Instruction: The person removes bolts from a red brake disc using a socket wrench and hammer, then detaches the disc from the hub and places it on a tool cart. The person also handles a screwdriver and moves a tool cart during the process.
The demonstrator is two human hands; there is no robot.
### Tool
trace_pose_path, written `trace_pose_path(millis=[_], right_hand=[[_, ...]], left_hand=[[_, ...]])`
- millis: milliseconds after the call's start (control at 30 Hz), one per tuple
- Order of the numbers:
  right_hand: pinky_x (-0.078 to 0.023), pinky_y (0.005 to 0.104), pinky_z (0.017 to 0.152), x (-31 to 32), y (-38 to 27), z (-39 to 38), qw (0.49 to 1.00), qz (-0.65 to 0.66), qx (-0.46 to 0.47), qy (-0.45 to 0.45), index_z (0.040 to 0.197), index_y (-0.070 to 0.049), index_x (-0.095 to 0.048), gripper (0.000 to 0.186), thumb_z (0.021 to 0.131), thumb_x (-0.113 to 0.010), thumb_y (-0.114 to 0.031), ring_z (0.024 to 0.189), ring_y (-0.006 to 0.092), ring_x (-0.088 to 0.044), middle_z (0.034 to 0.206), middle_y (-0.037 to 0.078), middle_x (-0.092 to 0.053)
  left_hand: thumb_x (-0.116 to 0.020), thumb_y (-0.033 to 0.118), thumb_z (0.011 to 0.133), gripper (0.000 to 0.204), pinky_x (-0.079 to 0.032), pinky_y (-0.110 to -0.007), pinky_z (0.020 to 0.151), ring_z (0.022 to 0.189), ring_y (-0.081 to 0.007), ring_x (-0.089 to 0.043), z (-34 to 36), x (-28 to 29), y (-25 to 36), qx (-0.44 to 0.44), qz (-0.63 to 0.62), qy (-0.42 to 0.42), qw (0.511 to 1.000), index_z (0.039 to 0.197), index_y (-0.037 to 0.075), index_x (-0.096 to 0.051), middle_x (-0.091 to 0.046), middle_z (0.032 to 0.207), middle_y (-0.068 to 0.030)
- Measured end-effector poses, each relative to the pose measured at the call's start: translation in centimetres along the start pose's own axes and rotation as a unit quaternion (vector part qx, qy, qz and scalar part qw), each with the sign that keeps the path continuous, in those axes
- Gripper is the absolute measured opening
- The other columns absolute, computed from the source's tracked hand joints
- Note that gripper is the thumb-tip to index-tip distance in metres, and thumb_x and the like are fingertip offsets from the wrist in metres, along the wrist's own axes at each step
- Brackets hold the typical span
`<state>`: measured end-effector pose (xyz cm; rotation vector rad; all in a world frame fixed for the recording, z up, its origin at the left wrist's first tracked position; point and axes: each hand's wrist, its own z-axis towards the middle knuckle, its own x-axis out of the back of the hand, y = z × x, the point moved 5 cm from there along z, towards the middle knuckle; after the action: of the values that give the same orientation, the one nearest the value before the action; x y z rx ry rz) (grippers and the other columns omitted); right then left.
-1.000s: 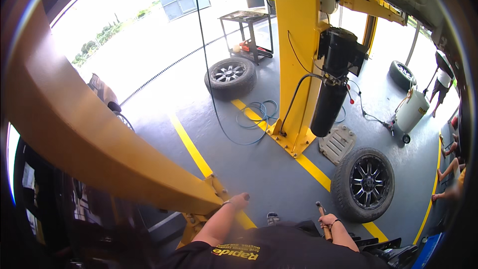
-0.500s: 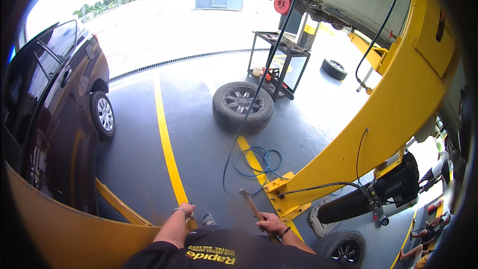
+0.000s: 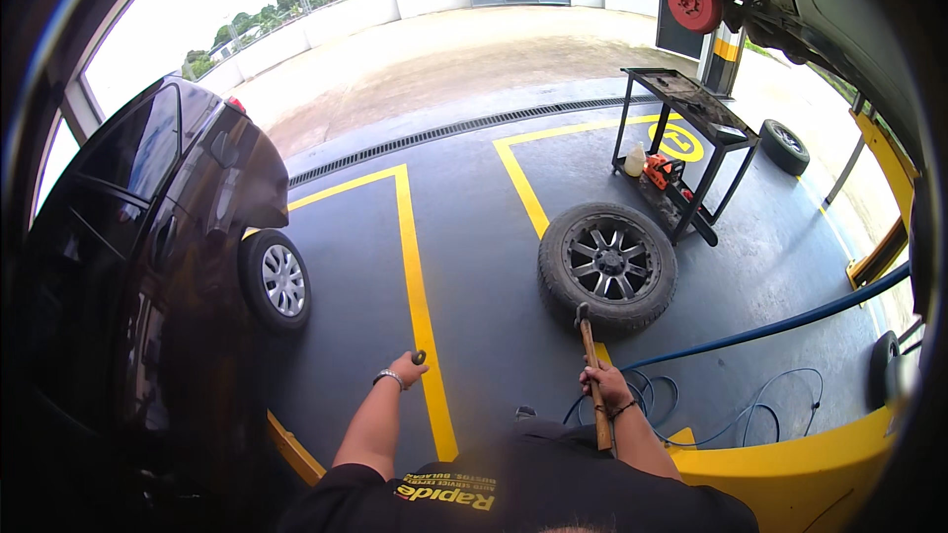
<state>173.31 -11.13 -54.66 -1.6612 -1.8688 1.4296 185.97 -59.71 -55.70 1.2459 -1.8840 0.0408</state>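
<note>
My left hand (image 3: 405,371) is closed around a small dark, ring-like metal piece (image 3: 419,357), held out over the grey floor beside a yellow line. My right hand (image 3: 602,382) grips the wooden handle of a hammer (image 3: 590,338), head pointing forward. Just past the hammer head lies a wheel (image 3: 565,266) on its side, with a dark tyre and spoked alloy rim. A blue hose (image 3: 780,326) runs to the right of my right hand, with coils on the floor.
A dark car (image 3: 158,286) stands at left. A black two-shelf cart (image 3: 681,99) holds a jug and orange tool behind the wheel. A raised vehicle (image 3: 839,10) with red brake drum (image 3: 694,3) hangs at upper right; yellow lift parts (image 3: 780,464) are at right.
My view has turned left and moved past the yellow post toward the cart and flat wheel, which now appear nearer. The hammer in my right hand is raised farther forward.
</note>
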Motion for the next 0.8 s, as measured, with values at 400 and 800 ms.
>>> trace_pose_path(millis=[400, 800], right_hand=[[-0.059, 0.0398, 0.086, 17.8, -12.6, 39.9, 0.713, -0.633, -0.247, 0.174, 0.122, -0.002, -0.071, 0.043, 0.086, -0.066, -0.024, 0.101, 0.0292, -0.075, 0.116, 0.02, -0.074], [-0.053, 0.0439, 0.097, 9.9, -9.0, 41.9, 0.773, -0.461, -0.429, 0.066, 0.13, -0.001, -0.067, 0.062, 0.094, -0.059, -0.051, 0.117, 0.03, -0.066, 0.126, 0.02, -0.068]], left_hand=[[-0.073, 0.033, 0.093, 0.059, -0.057, -0.046, 0.077, 0.091, -0.0293, -0.07, 5.9, -5.3, -8.3, 0.281, -0.123, -0.16, 0.938, 0.137, 0.001, -0.05, -0.069, 0.106, -0.0176], [-0.074, 0.034, 0.091, 0.055, -0.056, -0.049, 0.093, 0.106, -0.0319, -0.071, 54.0, 30.2, 12.5, 0.195, 0.012, -0.072, 0.978, 0.13, -0.003, -0.061, -0.072, 0.118, -0.0187]])
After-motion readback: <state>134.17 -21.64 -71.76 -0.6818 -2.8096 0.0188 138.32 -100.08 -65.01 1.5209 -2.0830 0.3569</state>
